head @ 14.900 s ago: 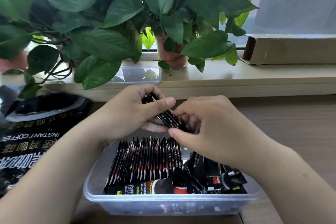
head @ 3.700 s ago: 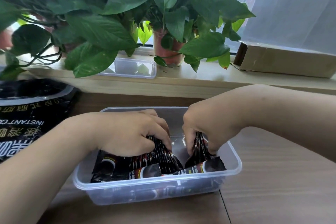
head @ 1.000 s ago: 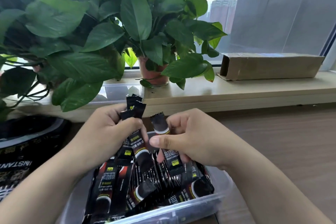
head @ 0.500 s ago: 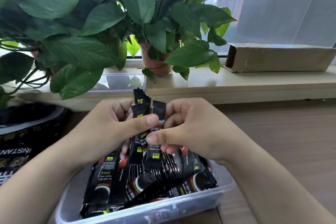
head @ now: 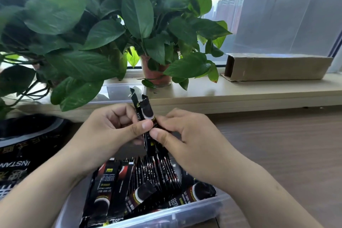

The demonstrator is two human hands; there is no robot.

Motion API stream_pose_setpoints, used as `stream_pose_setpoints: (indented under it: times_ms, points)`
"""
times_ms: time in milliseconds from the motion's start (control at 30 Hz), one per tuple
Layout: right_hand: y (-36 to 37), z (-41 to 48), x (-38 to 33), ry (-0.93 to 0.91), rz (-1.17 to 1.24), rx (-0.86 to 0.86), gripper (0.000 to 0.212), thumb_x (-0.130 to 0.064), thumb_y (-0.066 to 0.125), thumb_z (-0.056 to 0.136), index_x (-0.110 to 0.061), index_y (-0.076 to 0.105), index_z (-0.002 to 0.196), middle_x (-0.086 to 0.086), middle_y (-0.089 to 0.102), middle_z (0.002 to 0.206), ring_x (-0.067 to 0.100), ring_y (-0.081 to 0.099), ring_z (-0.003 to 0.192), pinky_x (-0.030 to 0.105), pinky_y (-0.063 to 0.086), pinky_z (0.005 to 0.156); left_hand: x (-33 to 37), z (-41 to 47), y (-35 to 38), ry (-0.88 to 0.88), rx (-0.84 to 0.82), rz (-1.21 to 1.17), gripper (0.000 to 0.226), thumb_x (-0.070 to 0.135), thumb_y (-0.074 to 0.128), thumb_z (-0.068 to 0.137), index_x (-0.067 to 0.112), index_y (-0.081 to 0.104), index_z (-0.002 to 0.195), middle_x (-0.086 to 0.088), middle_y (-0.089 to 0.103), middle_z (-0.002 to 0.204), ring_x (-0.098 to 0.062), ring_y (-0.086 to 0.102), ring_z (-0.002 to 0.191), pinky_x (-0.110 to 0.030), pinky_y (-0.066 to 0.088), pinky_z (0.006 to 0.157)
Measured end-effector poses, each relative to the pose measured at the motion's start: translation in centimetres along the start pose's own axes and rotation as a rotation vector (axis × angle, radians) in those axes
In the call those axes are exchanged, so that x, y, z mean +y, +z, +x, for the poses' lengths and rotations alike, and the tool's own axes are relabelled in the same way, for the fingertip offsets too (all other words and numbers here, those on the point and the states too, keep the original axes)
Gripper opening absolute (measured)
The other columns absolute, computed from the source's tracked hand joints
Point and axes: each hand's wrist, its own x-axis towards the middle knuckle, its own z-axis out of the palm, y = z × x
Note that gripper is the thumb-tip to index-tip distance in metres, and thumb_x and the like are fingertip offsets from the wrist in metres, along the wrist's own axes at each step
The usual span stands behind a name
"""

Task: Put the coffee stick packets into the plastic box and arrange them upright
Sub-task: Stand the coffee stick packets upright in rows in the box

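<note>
Held packets: a small bunch of coffee stick packets (head: pixel 144 114), slim glossy black foil with crimped ends, raised above the box with their tops pointing up.
Left hand (head: pixel 114 131): thumb and curled fingers pinch the bunch.
Right hand (head: pixel 187 135): pinches the same bunch, its thumb tip beside the left thumb.
Plastic box (head: pixel 166 215): clear, thin-walled, rectangular, directly below the hands.
Packets in box (head: pixel 159 172): a middle row stands on edge; others lie flat or slanted.
Doing it well: probably level the ends, then lower the bunch edge-on against the standing row, since slick foil fans out.
Surroundings: wooden table (head: pixel 286 144), black coffee bag (head: pixel 22 153), leafy plant (head: pixel 137 15), cardboard carton (head: pixel 277 68).
</note>
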Motion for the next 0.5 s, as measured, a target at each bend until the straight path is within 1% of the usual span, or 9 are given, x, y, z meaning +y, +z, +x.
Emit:
stream_pose_setpoints:
  times_ms: [67, 100, 133, 200, 267, 333, 400, 500]
  points:
    - [0.2, 0.0, -0.4, 0.001, -0.054, -0.038, 0.038, -0.042, 0.049, 0.101, -0.018, 0.063, 0.126, -0.008, 0.060, 0.099, 0.014, 0.058, 0.096, 0.037, 0.049, 0.088, -0.2, 0.1, -0.1, 0.006, 0.016, -0.024, 0.049, 0.045, 0.089, 0.058, 0.008, 0.059, 0.068, -0.014, 0.069, 0.070, -0.017, 0.064, 0.061, -0.020, 0.055, 0.057]
    - [0.2, -0.1, -0.7, 0.015, -0.073, -0.077, 0.046, -0.045, 0.046, 0.101, -0.020, 0.055, 0.138, -0.010, 0.059, 0.105, 0.014, 0.056, 0.103, 0.036, 0.048, 0.092, -0.2, 0.1, 0.0, -0.007, 0.023, -0.046, 0.055, 0.048, 0.092, 0.054, 0.007, 0.058, 0.068, -0.016, 0.070, 0.071, -0.019, 0.065, 0.061, -0.022, 0.056, 0.057]
    - [0.2, -0.1, -0.9, 0.030, -0.085, -0.120, 0.053, -0.046, 0.044, 0.101, -0.020, 0.045, 0.147, -0.007, 0.058, 0.113, 0.015, 0.054, 0.110, 0.034, 0.046, 0.096, -0.2, 0.1, 0.0, -0.021, 0.027, -0.070, 0.058, 0.048, 0.094, 0.050, 0.007, 0.058, 0.069, -0.017, 0.071, 0.072, -0.021, 0.066, 0.061, -0.023, 0.056, 0.057]
    - [0.3, -0.2, -1.1, 0.042, -0.094, -0.181, 0.060, -0.047, 0.039, 0.102, -0.019, 0.030, 0.155, -0.003, 0.054, 0.130, 0.016, 0.048, 0.124, 0.033, 0.042, 0.105, -0.2, 0.1, 0.1, -0.036, 0.022, -0.109, 0.064, 0.045, 0.097, 0.045, 0.002, 0.056, 0.071, -0.020, 0.073, 0.076, -0.025, 0.068, 0.064, -0.026, 0.057, 0.056]
    - [0.2, -0.2, -1.4, 0.050, -0.091, -0.206, 0.062, -0.048, 0.035, 0.103, -0.021, 0.021, 0.157, -0.002, 0.047, 0.139, 0.017, 0.041, 0.132, 0.035, 0.038, 0.109, -0.2, 0.1, 0.0, -0.028, 0.031, -0.120, 0.073, 0.043, 0.099, 0.042, -0.003, 0.054, 0.075, -0.021, 0.073, 0.078, -0.026, 0.070, 0.064, -0.027, 0.058, 0.056]
    - [0.3, -0.2, -1.4, 0.061, -0.092, -0.218, 0.062, -0.046, 0.035, 0.104, -0.022, 0.016, 0.158, -0.002, 0.043, 0.139, 0.017, 0.040, 0.132, 0.034, 0.038, 0.109, -0.1, 0.1, 0.0, -0.020, 0.051, -0.101, 0.077, 0.042, 0.099, 0.038, -0.006, 0.053, 0.077, -0.020, 0.074, 0.078, -0.025, 0.071, 0.063, -0.028, 0.059, 0.056]
    - [0.4, -0.1, -1.3, 0.069, -0.110, -0.218, 0.059, -0.040, 0.036, 0.105, -0.022, 0.016, 0.158, -0.001, 0.043, 0.136, 0.018, 0.043, 0.127, 0.033, 0.040, 0.105, 0.0, 0.0, 0.1, -0.011, 0.050, -0.100, 0.078, 0.040, 0.100, 0.038, -0.007, 0.052, 0.078, -0.017, 0.076, 0.080, -0.022, 0.073, 0.066, -0.028, 0.060, 0.057]
    - [0.5, 0.0, -0.8, 0.067, -0.104, -0.166, 0.053, -0.030, 0.036, 0.106, -0.021, 0.021, 0.156, 0.000, 0.047, 0.125, 0.020, 0.049, 0.114, 0.038, 0.044, 0.098, 0.0, 0.0, 0.2, 0.019, 0.065, -0.061, 0.067, 0.033, 0.100, 0.040, 0.003, 0.051, 0.075, -0.008, 0.074, 0.072, -0.018, 0.072, 0.062, -0.028, 0.060, 0.057]
